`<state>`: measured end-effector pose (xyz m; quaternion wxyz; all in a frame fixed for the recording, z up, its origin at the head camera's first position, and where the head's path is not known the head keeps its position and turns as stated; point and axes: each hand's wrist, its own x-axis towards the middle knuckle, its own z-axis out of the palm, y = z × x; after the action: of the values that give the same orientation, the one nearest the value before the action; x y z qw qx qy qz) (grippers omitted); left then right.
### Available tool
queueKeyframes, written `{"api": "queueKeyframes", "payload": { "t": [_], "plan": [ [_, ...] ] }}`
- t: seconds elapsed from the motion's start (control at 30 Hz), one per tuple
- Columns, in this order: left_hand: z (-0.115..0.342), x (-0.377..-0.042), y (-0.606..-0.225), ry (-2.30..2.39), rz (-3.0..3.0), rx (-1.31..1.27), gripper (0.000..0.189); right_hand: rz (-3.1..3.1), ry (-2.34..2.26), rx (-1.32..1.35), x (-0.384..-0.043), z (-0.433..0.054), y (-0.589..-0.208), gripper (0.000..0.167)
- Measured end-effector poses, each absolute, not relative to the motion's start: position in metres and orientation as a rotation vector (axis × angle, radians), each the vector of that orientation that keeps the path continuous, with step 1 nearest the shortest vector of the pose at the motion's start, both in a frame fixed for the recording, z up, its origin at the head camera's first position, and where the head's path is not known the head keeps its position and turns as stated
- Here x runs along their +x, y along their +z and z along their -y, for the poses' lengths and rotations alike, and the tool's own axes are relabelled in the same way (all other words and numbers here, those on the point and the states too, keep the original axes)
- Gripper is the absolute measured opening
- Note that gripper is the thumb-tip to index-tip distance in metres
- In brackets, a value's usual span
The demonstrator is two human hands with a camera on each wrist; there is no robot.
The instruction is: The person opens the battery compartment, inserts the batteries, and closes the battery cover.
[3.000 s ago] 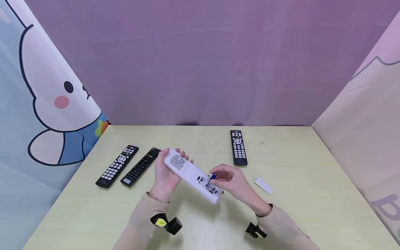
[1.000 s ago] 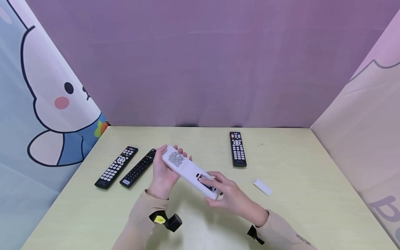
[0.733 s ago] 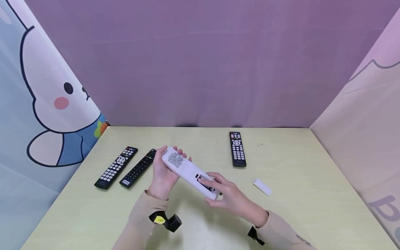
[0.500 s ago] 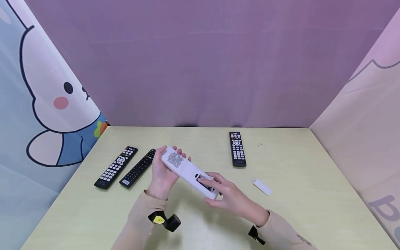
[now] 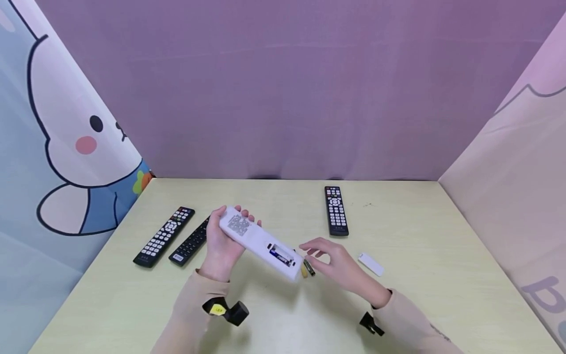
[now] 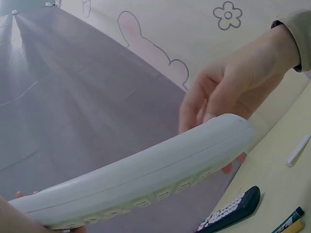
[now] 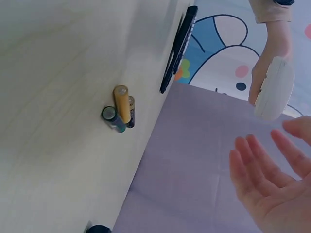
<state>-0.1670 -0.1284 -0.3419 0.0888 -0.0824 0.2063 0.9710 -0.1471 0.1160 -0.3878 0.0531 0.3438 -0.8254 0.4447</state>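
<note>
Left of the left hand (image 5: 222,251), two black remotes (image 5: 164,237) are seen; by that hand the white remote (image 5: 256,241) is gripped, a blue battery (image 5: 280,256) exposed. Near loose batteries (image 5: 310,268), the right hand (image 5: 339,261) is seen, fingers apart; rightward, a white cover (image 5: 371,264) is seen.

A pale yellow table (image 5: 442,290) carries a white-buttoned black remote control (image 5: 164,237) at left, a dark-keyed black remote control (image 5: 190,244) beside it, another slim black remote control (image 5: 337,211) farther back, a flat white oblong cover (image 5: 371,264), and, close together, yellow (image 7: 122,103), green (image 7: 113,119) and dark (image 7: 131,111) cylindrical batteries.
</note>
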Motion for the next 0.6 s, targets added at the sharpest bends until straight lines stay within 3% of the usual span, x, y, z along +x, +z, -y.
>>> {"api": "queueKeyframes", "payload": {
  "t": [0.6],
  "plan": [
    [0.142,-0.164,-0.346,2.910,-0.583,-0.225,0.023,2.916,1.178,0.756,-0.167,-0.121,-0.413,0.020]
  ]
}}
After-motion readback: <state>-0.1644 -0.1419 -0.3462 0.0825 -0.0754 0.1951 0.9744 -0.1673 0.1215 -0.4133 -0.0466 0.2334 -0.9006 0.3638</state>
